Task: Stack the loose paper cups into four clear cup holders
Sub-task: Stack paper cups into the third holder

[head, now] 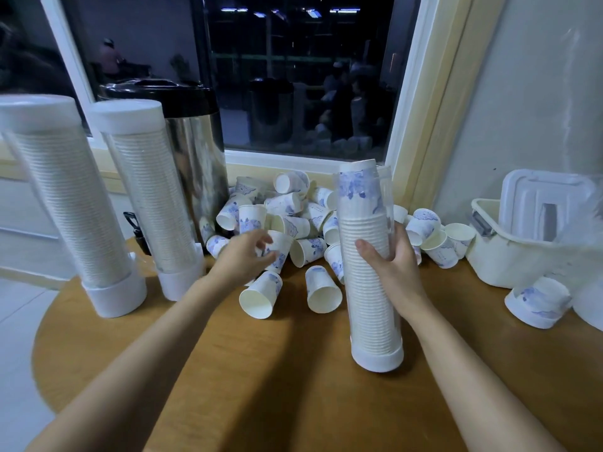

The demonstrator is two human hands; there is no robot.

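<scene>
The right hand (391, 265) is gripping a clear plastic cup holder (365, 220) upright on the wooden tabletop (228, 370). The left hand (241, 259), half-curled, is reaching a blue-printed white paper cup (283, 246) (grip unclear), which probably needs nesting on top.

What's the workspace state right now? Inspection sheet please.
Surface: round brown wooden table.
Job's things: two full white-capped clear plastic cup holders upright at left; third clear plastic holder, uncapped, partly filled; blue-printed white paper cups heaped by the window.
Clutter: steel urn with black lid; cream plastic bin.
Hands: left hand at a loose cup, grip unclear; right hand grips third clear plastic holder.
Cables: nothing seen.
Surroundings: dark window, pale wall at right.
</scene>
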